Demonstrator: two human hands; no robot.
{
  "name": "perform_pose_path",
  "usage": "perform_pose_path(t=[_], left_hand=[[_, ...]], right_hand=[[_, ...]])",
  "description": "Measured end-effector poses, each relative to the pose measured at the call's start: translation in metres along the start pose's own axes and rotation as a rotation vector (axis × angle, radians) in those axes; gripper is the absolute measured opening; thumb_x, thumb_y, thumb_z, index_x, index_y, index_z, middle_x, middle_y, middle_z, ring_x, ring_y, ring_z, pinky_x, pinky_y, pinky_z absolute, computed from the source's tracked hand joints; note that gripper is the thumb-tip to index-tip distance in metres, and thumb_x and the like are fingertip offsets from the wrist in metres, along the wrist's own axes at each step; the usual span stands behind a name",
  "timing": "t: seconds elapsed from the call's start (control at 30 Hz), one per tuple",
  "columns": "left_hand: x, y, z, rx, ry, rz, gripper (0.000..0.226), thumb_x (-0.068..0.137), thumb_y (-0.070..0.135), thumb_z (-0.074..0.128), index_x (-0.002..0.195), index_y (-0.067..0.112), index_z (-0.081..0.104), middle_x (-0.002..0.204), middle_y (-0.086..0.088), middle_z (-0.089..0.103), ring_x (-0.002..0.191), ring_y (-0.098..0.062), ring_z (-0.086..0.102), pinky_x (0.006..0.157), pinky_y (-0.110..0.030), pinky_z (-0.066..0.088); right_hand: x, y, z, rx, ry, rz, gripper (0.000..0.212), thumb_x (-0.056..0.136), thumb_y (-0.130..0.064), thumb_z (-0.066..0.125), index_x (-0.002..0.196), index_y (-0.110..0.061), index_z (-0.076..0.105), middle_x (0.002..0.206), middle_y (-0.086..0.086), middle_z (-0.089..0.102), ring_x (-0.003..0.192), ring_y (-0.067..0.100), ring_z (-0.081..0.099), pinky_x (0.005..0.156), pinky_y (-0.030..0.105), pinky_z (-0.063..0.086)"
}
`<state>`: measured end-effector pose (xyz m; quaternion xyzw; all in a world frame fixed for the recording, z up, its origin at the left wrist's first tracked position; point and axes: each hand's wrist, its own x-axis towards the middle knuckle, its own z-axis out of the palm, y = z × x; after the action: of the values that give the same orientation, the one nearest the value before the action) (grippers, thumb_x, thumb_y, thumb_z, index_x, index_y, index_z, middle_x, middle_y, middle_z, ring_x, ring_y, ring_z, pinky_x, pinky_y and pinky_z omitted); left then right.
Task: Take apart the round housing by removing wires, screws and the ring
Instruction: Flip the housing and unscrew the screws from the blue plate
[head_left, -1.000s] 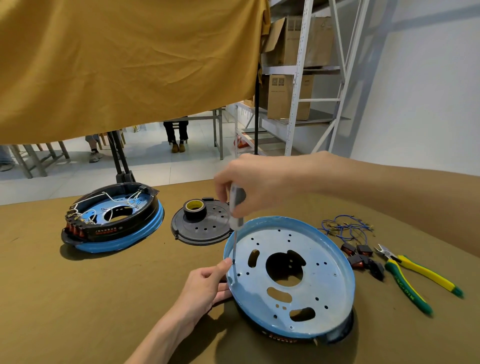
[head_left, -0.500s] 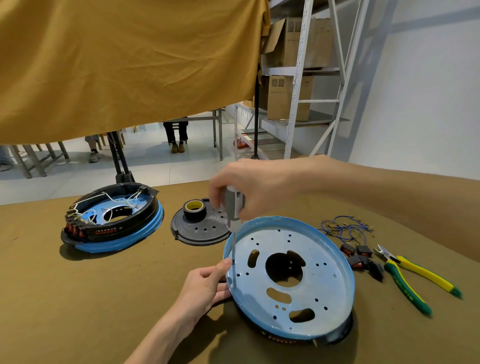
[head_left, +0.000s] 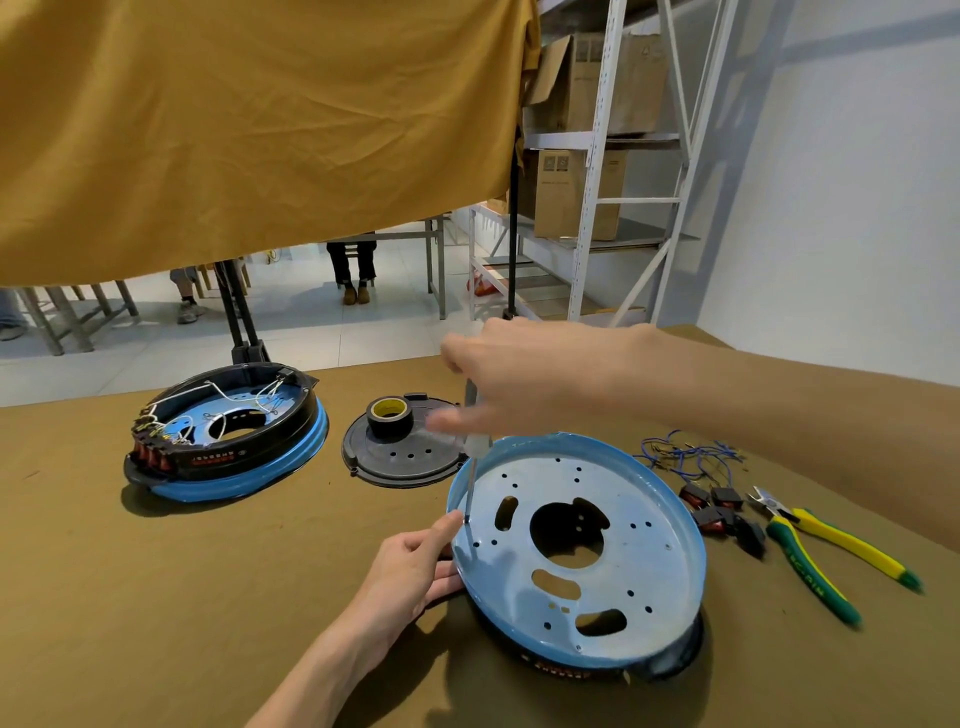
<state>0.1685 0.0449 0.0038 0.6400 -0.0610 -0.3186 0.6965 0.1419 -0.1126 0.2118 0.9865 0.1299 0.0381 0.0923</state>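
- Round housing (head_left: 613, 530) lying tilted on olive-brown tabletop (head_left: 156, 597), near edge, mustard curtain (head_left: 234, 130) and metal shelving (head_left: 597, 156) behind.
- Left hand (head_left: 410, 571) gripping housing rim.
- Right hand (head_left: 519, 379) curled round upright screwdriver (head_left: 474, 457), fingers blurred.

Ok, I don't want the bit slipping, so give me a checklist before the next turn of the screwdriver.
1. Screwdriver tip on the housing plate near its left rim: ok.
2. Tip seated in a screw head: cannot tell, too small.
3. Right hand grips the handle: ok, though blurred.
4. Left hand steadies the housing's rim: ok.
5. Shaft upright: not ok, slightly tilted.
6. Pliers clear of the housing: ok.
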Motion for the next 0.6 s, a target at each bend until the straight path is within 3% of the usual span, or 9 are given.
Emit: perform_pose_path(t=[0.07,0.1,0.17,0.23,0.3,0.37,0.43,0.53,0.6], left_hand=[[0.000,0.000,0.000,-0.003,-0.009,-0.009,0.055,0.080,0.052,0.067,0.116,0.010,0.070,0.106,-0.007,0.080,0.100,-0.023,0.077,0.076,-0.029,0.064],[0.000,0.000,0.000,-0.007,-0.011,-0.011,0.054,0.081,0.052,0.067,0.116,0.010,0.069,0.106,-0.008,0.080,0.100,-0.023,0.077,0.075,-0.028,0.064],[0.000,0.000,0.000,-0.008,-0.011,-0.010,0.054,0.081,0.052,0.067,0.116,0.012,0.069,0.106,-0.007,0.080,0.100,-0.022,0.078,0.075,-0.028,0.064],[0.000,0.000,0.000,-0.004,-0.012,-0.009,0.055,0.080,0.054,0.067,0.117,0.013,0.069,0.107,-0.006,0.080,0.101,-0.022,0.077,0.077,-0.029,0.064],[0.001,0.000,0.000,-0.009,-0.024,-0.008,0.057,0.081,0.054,0.066,0.119,0.012,0.068,0.109,-0.007,0.080,0.102,-0.024,0.077,0.080,-0.030,0.064],[0.000,0.000,-0.001,-0.013,-0.030,-0.010,0.057,0.081,0.054,0.066,0.121,0.013,0.068,0.110,-0.007,0.079,0.103,-0.024,0.077,0.081,-0.031,0.064],[0.000,0.000,-0.001,-0.018,-0.032,-0.018,0.057,0.080,0.054,0.066,0.121,0.014,0.067,0.110,-0.006,0.079,0.103,-0.023,0.076,0.081,-0.031,0.064],[0.000,0.000,-0.001,-0.020,-0.043,-0.019,0.056,0.081,0.054,0.066,0.120,0.014,0.068,0.110,-0.005,0.080,0.104,-0.023,0.076,0.080,-0.031,0.064],[0.000,0.000,-0.001,-0.027,-0.045,-0.020,0.056,0.081,0.053,0.066,0.121,0.013,0.067,0.111,-0.006,0.079,0.104,-0.024,0.076,0.082,-0.033,0.064]], right_hand=[[0.001,-0.003,0.001,-0.111,0.059,0.005,0.053,0.101,-0.062,0.045,0.076,-0.015,0.052,0.067,-0.001,0.051,0.057,0.015,0.052,0.044,0.029,0.034],[0.002,-0.001,-0.001,-0.062,0.046,-0.033,0.046,0.101,-0.054,0.051,0.074,-0.017,0.053,0.068,-0.001,0.055,0.059,0.016,0.056,0.046,0.032,0.042],[0.002,0.002,-0.007,0.180,-0.034,-0.114,0.016,0.094,-0.034,0.069,0.091,-0.019,0.064,0.082,-0.005,0.066,0.076,0.015,0.066,0.067,0.038,0.059],[0.000,0.005,-0.013,0.307,-0.113,-0.165,0.025,0.083,-0.018,0.079,0.104,-0.022,0.065,0.092,-0.009,0.067,0.086,0.011,0.066,0.077,0.039,0.060],[0.000,0.002,-0.009,0.266,-0.104,-0.137,0.030,0.084,-0.030,0.079,0.106,-0.022,0.060,0.086,-0.008,0.063,0.078,0.010,0.062,0.068,0.041,0.058],[0.002,-0.002,-0.002,0.004,0.002,-0.057,0.044,0.092,-0.062,0.061,0.094,-0.018,0.054,0.074,-0.004,0.055,0.065,0.014,0.056,0.050,0.036,0.045],[0.006,-0.004,-0.001,-0.098,0.053,-0.014,0.051,0.097,-0.066,0.048,0.077,-0.019,0.051,0.069,-0.001,0.054,0.061,0.020,0.057,0.047,0.032,0.040],[0.007,0.000,-0.009,0.191,-0.085,-0.112,0.014,0.094,-0.035,0.068,0.087,-0.026,0.059,0.083,-0.007,0.066,0.079,0.016,0.066,0.069,0.039,0.059],[0.006,0.005,-0.015,0.277,-0.176,-0.155,0.022,0.086,-0.019,0.074,0.103,-0.025,0.061,0.094,-0.008,0.065,0.088,0.015,0.065,0.079,0.041,0.060]])
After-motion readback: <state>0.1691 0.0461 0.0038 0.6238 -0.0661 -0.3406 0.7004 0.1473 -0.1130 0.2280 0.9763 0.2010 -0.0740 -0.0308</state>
